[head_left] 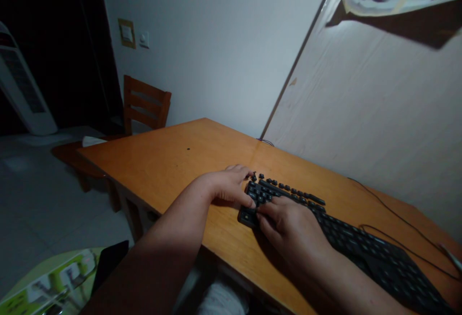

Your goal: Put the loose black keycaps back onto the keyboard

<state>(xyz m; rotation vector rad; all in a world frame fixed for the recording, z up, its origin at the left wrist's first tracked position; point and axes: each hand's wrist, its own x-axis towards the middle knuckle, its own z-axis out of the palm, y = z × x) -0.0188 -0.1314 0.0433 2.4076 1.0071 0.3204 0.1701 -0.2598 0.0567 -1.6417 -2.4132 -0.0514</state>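
A black keyboard [375,252] lies slantwise along the table's front right side, partly hidden by my right hand and forearm. Over its left end, my left hand [234,185] has its fingers stretched out past the corner and its thumb on the keys. The fingertips reach a small dark piece [254,177]. Right beside that thumb, my right hand [287,218] bends its fingers down onto the keys in a pinch; whatever is between them is hidden. Loose black keycaps [281,185] form a row behind the keyboard, with a longer black key [317,199] at the row's right end.
The wooden table [173,170] meets the wall at the back. A thin black cable [393,209] runs across its right side. A wooden chair [146,103] stands beyond the far left edge. At lower left is a green stool [21,281] with packets on it.
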